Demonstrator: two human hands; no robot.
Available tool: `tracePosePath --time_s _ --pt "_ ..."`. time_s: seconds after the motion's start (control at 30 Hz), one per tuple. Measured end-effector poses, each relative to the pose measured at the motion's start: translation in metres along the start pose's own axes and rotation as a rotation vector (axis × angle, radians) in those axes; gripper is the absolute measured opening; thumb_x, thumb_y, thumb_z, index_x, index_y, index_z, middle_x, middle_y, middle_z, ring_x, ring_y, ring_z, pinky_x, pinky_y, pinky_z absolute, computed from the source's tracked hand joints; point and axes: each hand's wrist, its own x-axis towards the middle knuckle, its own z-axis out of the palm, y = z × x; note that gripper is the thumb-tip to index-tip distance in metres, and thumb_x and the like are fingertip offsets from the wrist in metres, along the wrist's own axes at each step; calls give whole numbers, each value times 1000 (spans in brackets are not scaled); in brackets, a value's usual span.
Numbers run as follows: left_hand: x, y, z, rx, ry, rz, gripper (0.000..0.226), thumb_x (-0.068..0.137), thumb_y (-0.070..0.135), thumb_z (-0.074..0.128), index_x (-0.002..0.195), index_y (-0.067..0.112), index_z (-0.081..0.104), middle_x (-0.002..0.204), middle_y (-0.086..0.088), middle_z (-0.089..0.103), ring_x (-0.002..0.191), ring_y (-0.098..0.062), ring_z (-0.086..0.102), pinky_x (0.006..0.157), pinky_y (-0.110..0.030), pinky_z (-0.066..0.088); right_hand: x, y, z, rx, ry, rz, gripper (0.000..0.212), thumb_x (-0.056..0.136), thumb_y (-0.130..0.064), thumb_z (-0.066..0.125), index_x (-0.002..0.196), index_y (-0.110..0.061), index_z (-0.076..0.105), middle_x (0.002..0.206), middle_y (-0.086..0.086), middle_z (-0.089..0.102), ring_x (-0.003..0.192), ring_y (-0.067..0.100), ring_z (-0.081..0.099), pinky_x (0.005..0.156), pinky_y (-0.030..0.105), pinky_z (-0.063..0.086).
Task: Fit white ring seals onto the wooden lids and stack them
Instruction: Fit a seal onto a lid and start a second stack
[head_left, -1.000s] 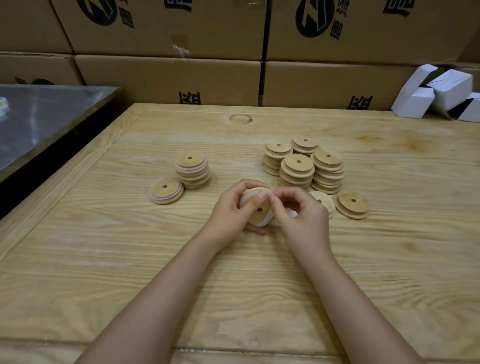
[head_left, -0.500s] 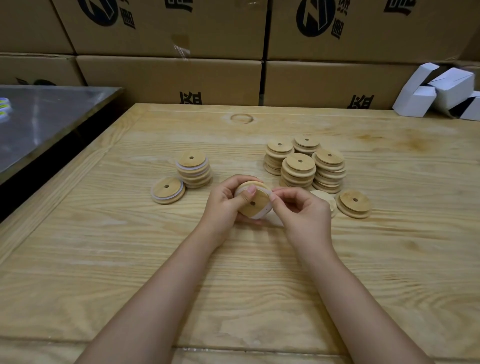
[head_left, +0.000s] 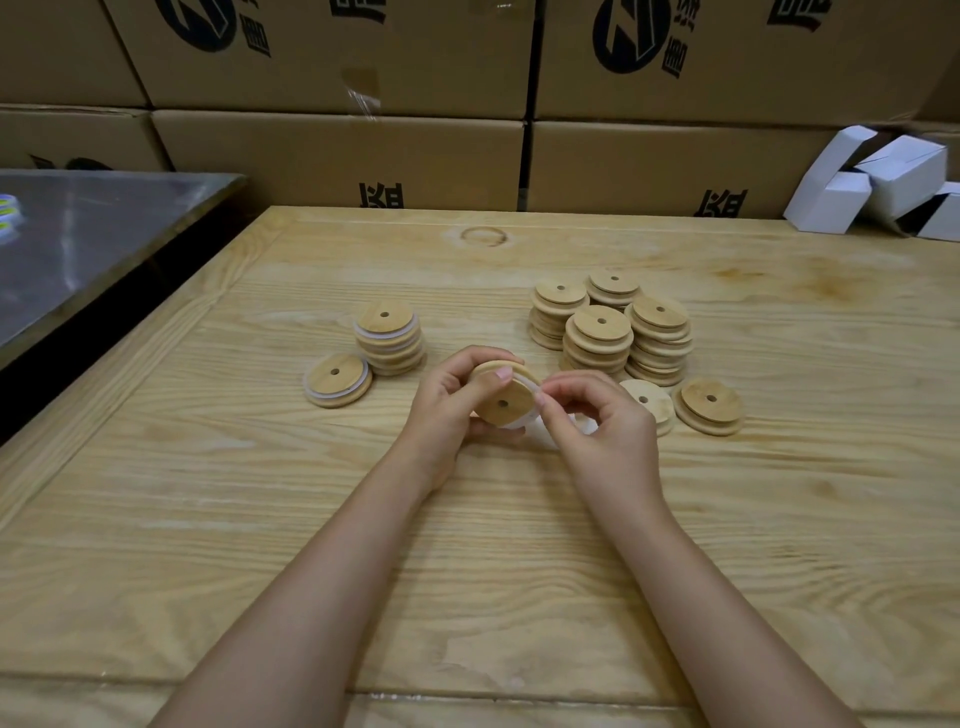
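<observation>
My left hand (head_left: 447, 410) grips a round wooden lid (head_left: 504, 397) with a centre hole, tilted toward me above the table. A white ring seal (head_left: 524, 422) runs round the lid's lower right rim. My right hand (head_left: 597, 421) pinches that seal at the lid's right edge. To the left stands a stack of sealed lids (head_left: 389, 338) with one sealed lid (head_left: 337, 379) lying beside it. Behind my hands are several stacks of bare lids (head_left: 608, 327). Two more lids (head_left: 709, 405) lie to the right, one partly hidden by my right hand.
The wooden table (head_left: 467, 519) has a raised border on the left. Cardboard boxes (head_left: 337, 156) wall off the back edge. White cartons (head_left: 878, 182) lie at the back right. A steel surface (head_left: 88, 234) sits lower at the left.
The lid has risen slightly and tilted more toward me. My right hand's fingers have shifted along the lid's right edge, working the seal round the rim.
</observation>
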Motion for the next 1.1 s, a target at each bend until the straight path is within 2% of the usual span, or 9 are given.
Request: tracePosePath --time_s 0.27,0.4,0.6,0.83,1.0,1.1 --pt "0 -2 0 -45 2 9 11 78 21 61 85 21 70 80 -6 68 76 -20 66 63 -45 58 0 2 2 -14 37 29 17 79 -4 70 75 -20 66 81 -12 66 83 0 61 80 21 49" --pt "1 -2 -1 -58 36 -3 15 77 22 61 88 14 68 80 -8 67 75 -22 66 58 -43 58 2 1 4 28 20 68 27 78 -4 70 70 -28 63 78 -17 66 81 -3 62 77 16 49" --pt "1 1 -5 -109 14 -15 15 80 22 61 89 10 64 79 -6 67 70 -23 67 49 -41 57 3 1 7 104 -12 125 24 76 -3 71 68 -25 64 77 -16 67 80 -1 64 78 18 50" --pt "1 2 -7 -137 -23 -32 12 83 21 62 89 11 63 79 -7 67 70 -24 67 48 -40 56 3 0 6 145 -37 139 23 77 -3 71 68 -23 65 77 -17 66 81 -1 63 78 16 50" --pt "1 1 -4 -81 -52 -48 21 79 28 57 94 13 60 86 -11 63 72 -24 67 53 -39 58 3 1 2 174 -24 158 24 79 -2 70 69 -22 64 78 -12 67 76 -3 62 73 12 48" --pt "0 0 -4 59 -90 9 19 78 25 60 94 15 59 84 -3 64 74 -15 65 57 -30 56 3 0 0 160 -9 155 23 81 -3 69 72 -23 65 80 -10 67 75 -1 61 72 12 48"
